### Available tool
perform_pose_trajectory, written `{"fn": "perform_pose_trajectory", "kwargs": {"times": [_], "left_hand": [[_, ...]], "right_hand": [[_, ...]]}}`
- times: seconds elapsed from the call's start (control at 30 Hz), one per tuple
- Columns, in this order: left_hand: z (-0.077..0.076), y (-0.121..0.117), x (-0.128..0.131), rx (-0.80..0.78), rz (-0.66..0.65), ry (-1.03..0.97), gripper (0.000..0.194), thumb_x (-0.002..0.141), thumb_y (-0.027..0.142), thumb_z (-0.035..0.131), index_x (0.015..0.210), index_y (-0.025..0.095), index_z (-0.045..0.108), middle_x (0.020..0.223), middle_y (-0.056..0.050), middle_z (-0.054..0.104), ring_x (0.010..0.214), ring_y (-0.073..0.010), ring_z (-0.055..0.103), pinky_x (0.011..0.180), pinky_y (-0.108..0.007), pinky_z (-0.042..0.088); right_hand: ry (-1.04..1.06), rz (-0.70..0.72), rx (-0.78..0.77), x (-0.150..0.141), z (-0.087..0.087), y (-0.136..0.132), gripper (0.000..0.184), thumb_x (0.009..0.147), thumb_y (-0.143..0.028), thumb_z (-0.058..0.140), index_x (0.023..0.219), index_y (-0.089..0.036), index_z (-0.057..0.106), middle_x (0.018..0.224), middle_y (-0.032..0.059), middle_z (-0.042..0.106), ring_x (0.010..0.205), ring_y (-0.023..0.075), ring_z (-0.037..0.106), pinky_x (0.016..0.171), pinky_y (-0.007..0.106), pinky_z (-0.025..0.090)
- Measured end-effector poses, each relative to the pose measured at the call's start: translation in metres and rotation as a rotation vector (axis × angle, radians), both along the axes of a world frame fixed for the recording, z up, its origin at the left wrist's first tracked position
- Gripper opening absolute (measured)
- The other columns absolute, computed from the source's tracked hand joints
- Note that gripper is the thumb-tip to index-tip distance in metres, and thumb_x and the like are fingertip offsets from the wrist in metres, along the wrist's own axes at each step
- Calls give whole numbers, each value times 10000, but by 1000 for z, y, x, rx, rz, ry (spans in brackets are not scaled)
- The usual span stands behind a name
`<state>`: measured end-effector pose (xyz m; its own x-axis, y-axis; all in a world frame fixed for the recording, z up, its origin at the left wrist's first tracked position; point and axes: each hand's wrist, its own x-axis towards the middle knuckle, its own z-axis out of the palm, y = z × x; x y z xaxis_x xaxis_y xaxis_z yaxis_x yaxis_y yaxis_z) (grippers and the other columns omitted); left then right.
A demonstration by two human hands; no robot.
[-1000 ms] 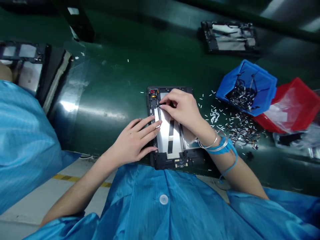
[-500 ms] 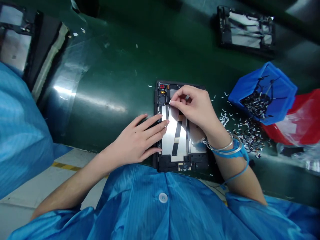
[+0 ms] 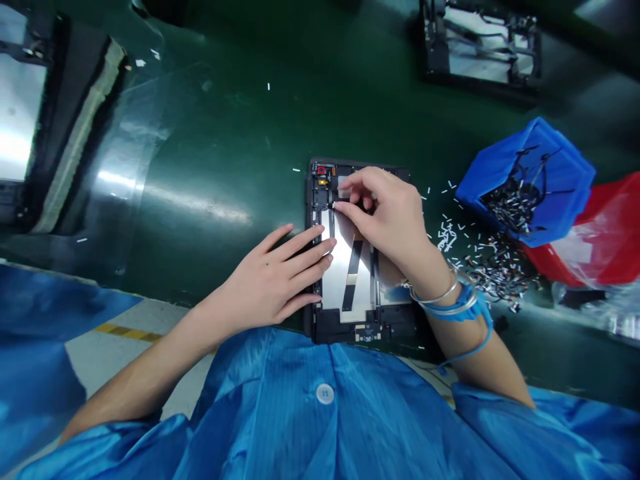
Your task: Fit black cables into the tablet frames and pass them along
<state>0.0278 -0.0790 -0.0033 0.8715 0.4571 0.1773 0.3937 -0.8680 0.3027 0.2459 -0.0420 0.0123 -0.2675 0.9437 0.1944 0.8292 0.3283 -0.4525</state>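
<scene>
One sideways nudge from the right hand (image 3: 393, 210), its fingers slightly apart, could crease the thin black ribbon cable (image 3: 332, 223) beside the left hand (image 3: 270, 280), fingers spread.

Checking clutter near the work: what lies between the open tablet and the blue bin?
Loose white strips, scattered on the green table between tablet and bin, seen in the head view.

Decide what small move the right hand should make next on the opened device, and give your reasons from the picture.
Probably a light, straight press with the thumb of the right hand: its tip is at the upper end of a narrow dark strip on the opened device, and the left hand lies spread over the device's edge, seemingly steadying it.
</scene>
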Motion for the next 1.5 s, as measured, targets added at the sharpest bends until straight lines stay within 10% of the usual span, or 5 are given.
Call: {"fn": "perform_pose_trajectory", "kwargs": {"times": [0.27,0.6,1.07,1.33,1.5], "left_hand": [[-2,-1,-1,-74,18,-31,458,982,394,398,1346,137,508,1456,-101,458,1401,-296,328,1135,-502,251],[5,-25,-4,-202,282,-302,498,936,304,514,1414,224,398,1498,-113,392,1402,-272,329,1112,-474,318],[19,-65,21,-988,898,-833,543,873,333,621,1385,304,443,1330,-54,581,1205,-261,571,1040,-439,463],[91,23,11,309,701,-349,734,775,185,629,1461,280,386,1450,1,468,1399,-313,326,1193,-486,208],[113,99,24,462,673,-254,700,749,159,541,1438,117,422,1419,-99,501,1360,-332,387,1157,-499,277]], "right_hand": [[-479,226,297,7,-7,-50,348,914,-89,393,1150,-164,637,756,47,592,733,167,468,544,274,323],[-378,-179,216,33,18,-76,352,956,-207,387,1213,-177,625,875,67,685,804,164,599,632,260,430],[109,-249,-466,36,11,-112,608,939,-451,416,1417,-74,411,693,10,690,574,152,617,586,284,448],[95,-368,-119,56,-1,-107,362,945,-348,455,1182,-150,643,692,4,703,570,133,627,542,259,441],[-25,-346,43,56,-5,-109,298,945,-300,461,1075,-146,681,787,55,734,653,162,679,554,277,490]]}}
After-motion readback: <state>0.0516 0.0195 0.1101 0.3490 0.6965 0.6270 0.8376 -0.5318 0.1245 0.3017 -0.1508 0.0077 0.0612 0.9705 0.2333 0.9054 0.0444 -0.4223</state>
